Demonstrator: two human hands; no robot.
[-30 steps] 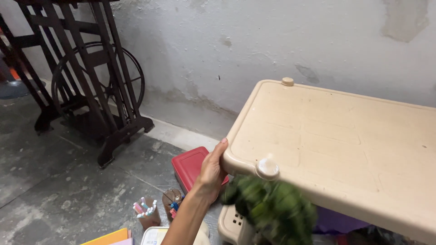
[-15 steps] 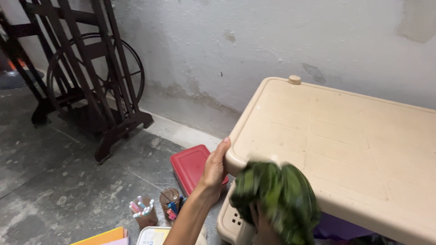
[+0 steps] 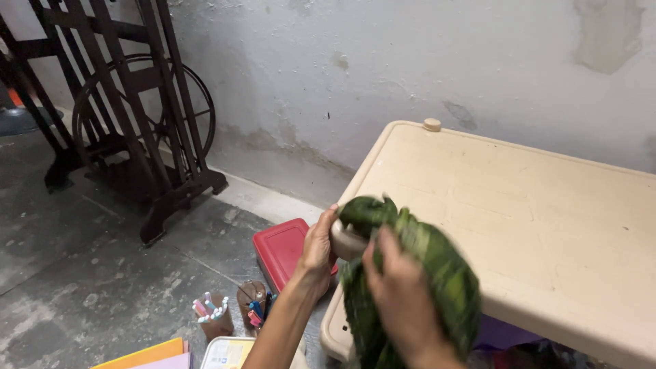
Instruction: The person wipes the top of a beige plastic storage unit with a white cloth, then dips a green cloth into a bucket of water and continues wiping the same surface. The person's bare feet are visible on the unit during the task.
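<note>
The beige plastic table [image 3: 519,225] stands against the stained wall [image 3: 383,75], its near left corner the spot being wiped. To do this well, the table wants steadying while the cloth presses flat across the corner and rim rather than bunched. The green cloth [image 3: 437,273] lies over that corner, gripped in the right hand [image 3: 403,294], whose fingers close on its folds. The left hand [image 3: 318,249] clasps the table's edge just beside it. On the floor below sit a red box [image 3: 283,249] and a pen cup [image 3: 212,316].
</note>
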